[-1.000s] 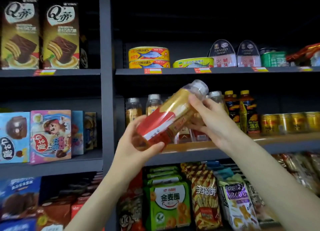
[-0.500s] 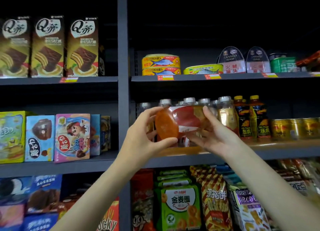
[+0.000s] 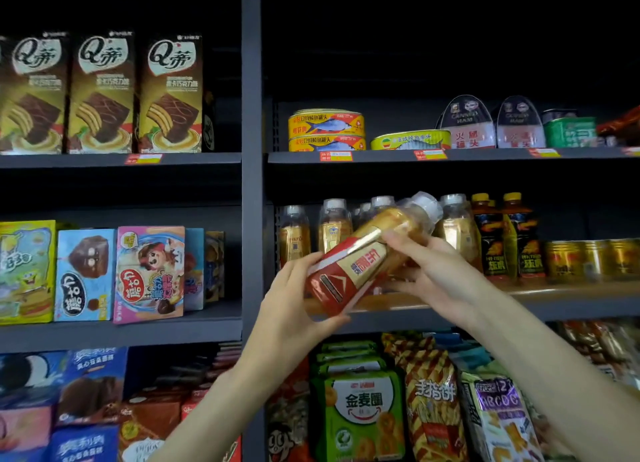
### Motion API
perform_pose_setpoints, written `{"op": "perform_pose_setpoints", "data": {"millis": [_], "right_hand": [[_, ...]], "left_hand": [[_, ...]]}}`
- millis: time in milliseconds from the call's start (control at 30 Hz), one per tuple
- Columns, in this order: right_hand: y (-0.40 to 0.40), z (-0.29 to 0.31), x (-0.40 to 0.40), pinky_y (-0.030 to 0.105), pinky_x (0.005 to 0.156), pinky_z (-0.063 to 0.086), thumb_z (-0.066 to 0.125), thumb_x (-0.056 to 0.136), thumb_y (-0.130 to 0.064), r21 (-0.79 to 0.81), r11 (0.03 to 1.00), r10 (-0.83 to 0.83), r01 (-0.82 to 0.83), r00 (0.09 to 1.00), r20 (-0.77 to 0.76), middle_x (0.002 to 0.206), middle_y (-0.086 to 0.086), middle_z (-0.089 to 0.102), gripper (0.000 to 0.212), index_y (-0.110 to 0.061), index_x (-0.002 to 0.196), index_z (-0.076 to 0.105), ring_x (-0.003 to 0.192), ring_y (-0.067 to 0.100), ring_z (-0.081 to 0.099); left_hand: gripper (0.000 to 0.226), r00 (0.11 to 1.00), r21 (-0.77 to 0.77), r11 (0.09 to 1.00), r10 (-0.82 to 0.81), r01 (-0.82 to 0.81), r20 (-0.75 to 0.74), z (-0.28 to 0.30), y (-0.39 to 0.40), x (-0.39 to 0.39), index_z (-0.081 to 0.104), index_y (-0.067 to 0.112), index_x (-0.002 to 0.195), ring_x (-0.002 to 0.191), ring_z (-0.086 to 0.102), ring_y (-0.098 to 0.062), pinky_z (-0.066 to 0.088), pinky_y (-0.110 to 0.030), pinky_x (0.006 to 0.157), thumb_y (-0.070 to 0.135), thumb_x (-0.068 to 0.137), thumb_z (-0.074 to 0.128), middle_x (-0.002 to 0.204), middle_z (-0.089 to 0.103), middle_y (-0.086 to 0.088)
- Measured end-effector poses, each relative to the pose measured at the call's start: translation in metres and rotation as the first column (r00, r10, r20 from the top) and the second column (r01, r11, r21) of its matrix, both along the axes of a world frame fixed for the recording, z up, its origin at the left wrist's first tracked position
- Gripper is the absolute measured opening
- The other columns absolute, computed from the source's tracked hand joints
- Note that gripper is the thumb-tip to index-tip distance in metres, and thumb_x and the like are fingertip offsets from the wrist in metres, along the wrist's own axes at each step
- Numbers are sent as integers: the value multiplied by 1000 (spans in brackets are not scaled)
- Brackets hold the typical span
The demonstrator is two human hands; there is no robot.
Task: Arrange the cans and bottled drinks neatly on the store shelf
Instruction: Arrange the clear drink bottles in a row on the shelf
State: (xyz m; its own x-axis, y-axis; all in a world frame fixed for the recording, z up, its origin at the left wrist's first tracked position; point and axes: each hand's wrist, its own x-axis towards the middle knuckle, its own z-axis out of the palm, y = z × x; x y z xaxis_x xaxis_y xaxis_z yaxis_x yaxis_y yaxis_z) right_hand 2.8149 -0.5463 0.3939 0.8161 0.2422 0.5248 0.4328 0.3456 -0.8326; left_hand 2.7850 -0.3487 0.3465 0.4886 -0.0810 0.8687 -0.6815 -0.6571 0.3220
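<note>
Both hands hold 1 bottle (image 3: 360, 257) tilted in front of the drinks shelf (image 3: 571, 293), its white cap up and to the right, its red-and-gold base down and to the left. The left hand (image 3: 294, 309) cups the base, thumb curled under it and fingers wrapped behind the red label. The right hand (image 3: 433, 274) grips the upper body of the bottle, fingers curled over the gold part just below the neck. The bottle hangs clear of the shelf board, near the front edge, in front of a row of matching gold-labelled bottles (image 3: 334, 229) standing upright further back. To the right of that row stand 2 dark bottles with yellow caps (image 3: 509, 236), then a line of gold cans (image 3: 592, 259) at the far right. On the shelf above sit 2 stacked yellow fish tins (image 3: 327, 132), a flat yellow tin (image 3: 410, 141) and 2 canned hams (image 3: 491, 123). Below the drinks hang snack bags (image 3: 363, 416); boxed cakes (image 3: 100, 94) fill the left bay.
</note>
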Motion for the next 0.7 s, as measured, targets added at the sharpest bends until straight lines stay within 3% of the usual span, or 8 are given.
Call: {"op": "perform_pose_setpoints", "data": {"millis": [100, 200, 300, 367, 433, 533, 633, 700], "right_hand": [[5, 0, -2, 41, 75, 57, 74, 61, -21, 112, 994, 3, 7, 996, -94, 100, 11, 73, 59, -9, 116, 57, 96, 25, 68], [7, 0, -2, 40, 67, 57, 73, 62, -16, 232, 972, 64, -34, 990, -123, 100, 12, 71, 51, -10, 111, 58, 93, 25, 68], [9, -1, 0, 40, 70, 56, 71, 65, -15, 258, 962, 122, -91, 987, -106, 109, 13, 68, 55, -9, 118, 55, 99, 26, 66], [9, -2, 2, 39, 74, 57, 69, 68, -16, 251, 961, 140, -115, 986, -86, 112, 13, 67, 61, -9, 126, 53, 103, 25, 65], [9, -6, 3, 38, 73, 59, 68, 71, -16, 267, 954, 162, -137, 984, -73, 111, 12, 69, 59, -9, 128, 52, 99, 24, 68], [11, -11, 4, 40, 71, 60, 62, 85, -16, 247, 957, 187, -152, 975, -125, 119, 19, 64, 43, -8, 127, 54, 96, 31, 70], [12, -13, 3, 51, 74, 58, 66, 81, -24, 278, 946, 230, -164, 948, -221, 117, 25, 61, 41, -11, 118, 53, 100, 39, 65], [12, -17, 4, 54, 76, 57, 71, 74, -25, 328, 936, 224, -131, 938, -264, 116, 24, 60, 49, -12, 116, 50, 103, 40, 63]], "left_hand": [[78, 999, 83, 997, -8, 5, 36, 2, 1, -2, 37, 34, 130, 118, 46, -4, 49, -26, 94, 31, 66, 82, 126, 42, 14], [67, 957, -154, 966, -232, 206, -176, 14, 2, -7, 43, 36, 123, 110, 56, -6, 54, -26, 86, 43, 65, 76, 125, 48, 11], [64, 687, -590, 717, -640, 371, -346, 19, 5, -9, 47, 24, 123, 100, 67, -19, 57, -33, 82, 39, 67, 72, 115, 67, -6], [66, 612, -654, 653, -709, 382, -350, 18, 4, -8, 47, 14, 125, 99, 68, -23, 57, -33, 79, 30, 67, 74, 113, 67, -11], [64, 716, -602, 710, -627, 365, -306, 17, 1, -7, 49, 17, 122, 98, 68, -16, 57, -30, 79, 29, 66, 76, 117, 65, -8], [57, 965, -285, 939, -235, 194, -116, 24, 5, -4, 46, 35, 112, 98, 60, 2, 54, -23, 83, 29, 67, 82, 111, 61, 10], [72, 995, 69, 993, -96, 94, 40, 27, 9, 0, 38, 38, 122, 112, 52, -3, 52, -29, 89, 30, 67, 84, 123, 48, 11], [76, 995, 171, 982, -90, 81, 43, 24, 6, -2, 34, 38, 125, 116, 47, -4, 52, -23, 88, 26, 68, 82, 127, 39, 10]]}}
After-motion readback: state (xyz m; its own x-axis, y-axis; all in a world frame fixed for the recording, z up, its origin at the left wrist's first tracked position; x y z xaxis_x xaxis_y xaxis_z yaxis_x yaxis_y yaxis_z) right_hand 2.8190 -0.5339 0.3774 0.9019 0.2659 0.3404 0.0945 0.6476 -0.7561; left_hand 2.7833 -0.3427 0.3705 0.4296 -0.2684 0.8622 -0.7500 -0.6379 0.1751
